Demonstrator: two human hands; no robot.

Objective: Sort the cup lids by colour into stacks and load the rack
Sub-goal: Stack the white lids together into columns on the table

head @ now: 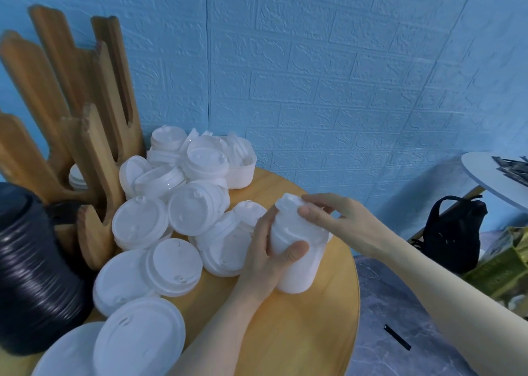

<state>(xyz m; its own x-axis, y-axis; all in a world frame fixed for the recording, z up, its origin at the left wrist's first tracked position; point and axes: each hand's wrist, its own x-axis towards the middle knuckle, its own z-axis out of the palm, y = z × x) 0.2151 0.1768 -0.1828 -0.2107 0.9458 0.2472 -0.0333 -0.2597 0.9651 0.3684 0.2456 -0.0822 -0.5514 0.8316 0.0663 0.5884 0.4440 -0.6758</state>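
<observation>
A tall stack of white lids [303, 261] stands on the round wooden table [300, 332]. My left hand [265, 252] grips the stack's side, thumb across its front. My right hand [334, 218] pinches the topmost white lid [288, 202] at the stack's upper end. Many loose white lids [183, 212] lie in a heap to the left. A tall stack of black lids [31, 275] leans at the far left. The wooden rack [94, 158] rises behind the heap, with some white lids [76, 177] in a slot.
A white tub [243, 172] holding more white lids sits at the table's back by the blue brick-pattern wall. On the floor to the right are a black bag [454, 232], a green package [503, 264] and a small black stick [397, 337]. A second table [491, 175] shows at right.
</observation>
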